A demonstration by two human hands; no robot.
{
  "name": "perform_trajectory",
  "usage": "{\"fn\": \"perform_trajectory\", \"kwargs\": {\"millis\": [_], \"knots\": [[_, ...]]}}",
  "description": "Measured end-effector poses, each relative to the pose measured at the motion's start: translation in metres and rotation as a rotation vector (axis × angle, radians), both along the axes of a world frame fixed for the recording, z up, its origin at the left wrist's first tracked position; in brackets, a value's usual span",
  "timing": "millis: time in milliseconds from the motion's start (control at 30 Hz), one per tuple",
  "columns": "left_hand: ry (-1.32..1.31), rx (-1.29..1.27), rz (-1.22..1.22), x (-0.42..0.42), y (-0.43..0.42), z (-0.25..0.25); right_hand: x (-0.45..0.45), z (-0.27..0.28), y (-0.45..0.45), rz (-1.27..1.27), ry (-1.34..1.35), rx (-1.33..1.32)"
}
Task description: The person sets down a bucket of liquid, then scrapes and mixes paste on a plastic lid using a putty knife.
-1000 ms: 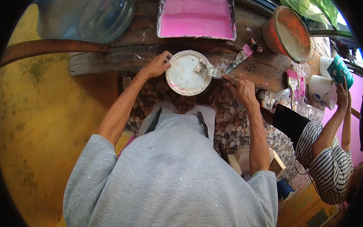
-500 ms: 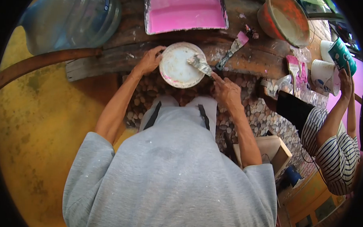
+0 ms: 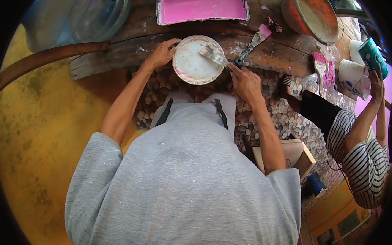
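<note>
Grey-white paste coats the blade of a putty knife, blurred, upper centre of frame. Right hand: grip holding the knife's handle, index finger extended along it. Blade lies over the inside of a round white pan, paste-smeared, with pink marks at its lower-left rim. Left hand: grip narrow, holding the pan's upper-left rim; fingers underneath hidden. Pan overlaps the near edge of the wooden worktop; cannot tell whether it rests there.

Just right of the pan: a 2nd scraper, on the worktop, blade pink-smeared. Top centre: tray of pink paint. Upper right: orange basin, pale inside. Upper left: large clear bottle, on its side. Farther right: pink-stained brush and 2 white buckets, the nearer tilted. Right edge: 1 other person, striped shirt, holding a teal container.
</note>
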State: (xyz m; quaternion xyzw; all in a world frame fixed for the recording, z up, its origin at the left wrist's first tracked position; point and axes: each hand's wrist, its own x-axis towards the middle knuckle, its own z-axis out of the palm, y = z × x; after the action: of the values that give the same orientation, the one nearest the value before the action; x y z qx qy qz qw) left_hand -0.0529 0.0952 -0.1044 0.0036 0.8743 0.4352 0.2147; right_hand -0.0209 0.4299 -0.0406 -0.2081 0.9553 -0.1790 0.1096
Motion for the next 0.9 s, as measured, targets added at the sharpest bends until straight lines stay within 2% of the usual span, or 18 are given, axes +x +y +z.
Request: {"fn": "perform_trajectory", "kwargs": {"millis": [100, 200, 300, 367, 467, 533, 567, 600, 667, 733, 800, 867, 900], "knots": [[0.023, -0.02, -0.015, 0.001, 0.002, 0.005, -0.011, -0.001, -0.012, 0.059, 0.062, -0.138], [0.048, -0.034, -0.051, -0.004, 0.013, 0.015, -0.018, 0.014, 0.0, 0.098, 0.03, -0.074], [0.064, -0.041, -0.09, -0.008, 0.015, 0.012, -0.024, 0.014, 0.0, 0.092, -0.111, 0.006], [0.108, -0.061, -0.094, -0.019, 0.013, 0.007, -0.033, 0.009, -0.013, 0.146, -0.051, -0.116], [0.152, 0.021, -0.118, -0.036, 0.013, 0.001, -0.03, 0.009, -0.018, 0.145, 0.086, -0.157], [0.3, 0.025, -0.204, -0.048, 0.025, 0.005, -0.025, 0.012, -0.01, 0.109, 0.096, -0.107], [0.459, 0.041, -0.099, -0.049, 0.033, 0.0, -0.022, 0.011, -0.006, 0.07, 0.092, -0.06], [0.442, -0.042, 0.027, -0.046, 0.041, 0.01, -0.018, 0.006, -0.002, 0.071, 0.115, -0.06], [0.667, -0.064, 0.367, -0.024, 0.058, 0.028, -0.013, -0.007, 0.004, 0.028, 0.184, -0.079], [0.643, -0.205, 0.675, 0.021, 0.062, 0.023, -0.006, -0.005, 0.001, 0.012, 0.151, -0.048], [0.21, -0.123, 0.921, 0.078, 0.065, 0.0, -0.001, -0.009, -0.004, -0.008, 0.103, -0.017], [-0.256, 0.25, 0.797, 0.119, 0.059, -0.046, 0.006, -0.014, -0.008, -0.057, 0.059, -0.057], [-0.476, 0.446, 0.825, 0.116, 0.071, -0.026, 0.008, -0.014, -0.008, -0.072, 0.039, -0.076]]}}
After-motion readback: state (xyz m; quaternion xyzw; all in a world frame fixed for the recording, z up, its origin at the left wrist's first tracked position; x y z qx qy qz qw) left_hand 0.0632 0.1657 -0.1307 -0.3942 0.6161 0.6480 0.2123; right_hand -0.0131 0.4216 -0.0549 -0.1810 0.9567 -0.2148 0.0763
